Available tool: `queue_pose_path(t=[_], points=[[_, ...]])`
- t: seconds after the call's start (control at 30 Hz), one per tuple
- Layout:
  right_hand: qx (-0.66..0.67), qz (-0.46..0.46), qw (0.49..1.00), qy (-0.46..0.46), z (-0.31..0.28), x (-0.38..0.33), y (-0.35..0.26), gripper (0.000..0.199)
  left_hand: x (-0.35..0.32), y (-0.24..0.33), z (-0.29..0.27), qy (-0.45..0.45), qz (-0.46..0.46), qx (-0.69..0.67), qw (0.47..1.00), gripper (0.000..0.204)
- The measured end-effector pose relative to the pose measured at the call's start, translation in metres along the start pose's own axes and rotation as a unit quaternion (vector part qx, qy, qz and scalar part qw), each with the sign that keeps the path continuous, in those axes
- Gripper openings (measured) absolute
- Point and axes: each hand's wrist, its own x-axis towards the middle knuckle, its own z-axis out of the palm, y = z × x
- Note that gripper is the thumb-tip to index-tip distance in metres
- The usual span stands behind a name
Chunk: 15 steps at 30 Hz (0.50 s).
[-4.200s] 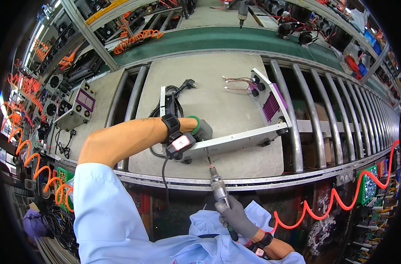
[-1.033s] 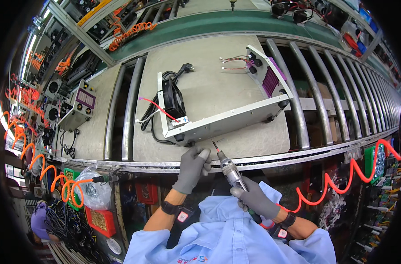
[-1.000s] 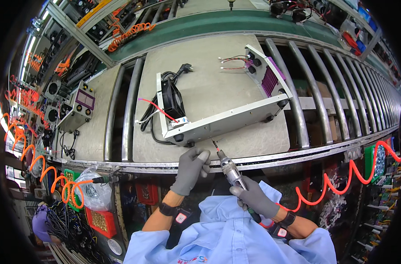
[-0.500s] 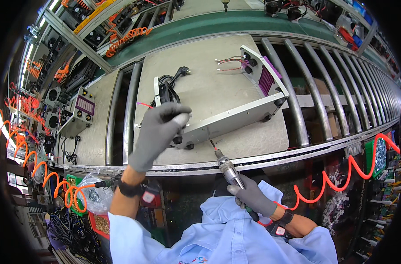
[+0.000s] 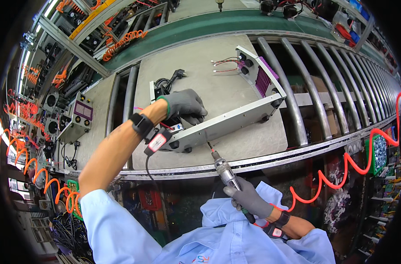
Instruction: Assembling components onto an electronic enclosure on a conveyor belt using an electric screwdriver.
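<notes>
A long open metal chassis (image 5: 235, 121) with a purple-vented end panel (image 5: 263, 79) lies on a grey board (image 5: 209, 61). My left hand (image 5: 185, 105), in a grey glove, is pressed down on the near-left part of the chassis, over its wiring. My right hand (image 5: 249, 200), also gloved, grips a powered screwdriver (image 5: 222, 167) whose bit points up at the chassis's near side wall. A black power cord (image 5: 167, 83) lies coiled behind my left hand.
Metal rollers (image 5: 323, 75) run to the right of the board. A green belt (image 5: 235, 22) lies beyond it. A similar unit with dials (image 5: 77, 116) sits at the left. An orange coiled hose (image 5: 341, 176) hangs at the right, more coils (image 5: 42, 176) at the left.
My left hand rose from the table's front edge and came down on the chassis. The screwdriver tip moved a little closer to the side wall.
</notes>
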Motion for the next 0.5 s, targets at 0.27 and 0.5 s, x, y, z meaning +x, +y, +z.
queue_pose_path(t=[0.27,0.5], points=[[0.019,0.015,1.000,0.001,0.002,0.001,-0.003,0.038,0.065,-0.027,0.010,-0.189,0.028,0.310,0.931,0.028],[0.033,0.017,0.999,-0.018,-0.002,0.003,-0.006,0.037,0.075,-0.039,0.021,-0.217,-0.038,0.196,0.956,0.040]])
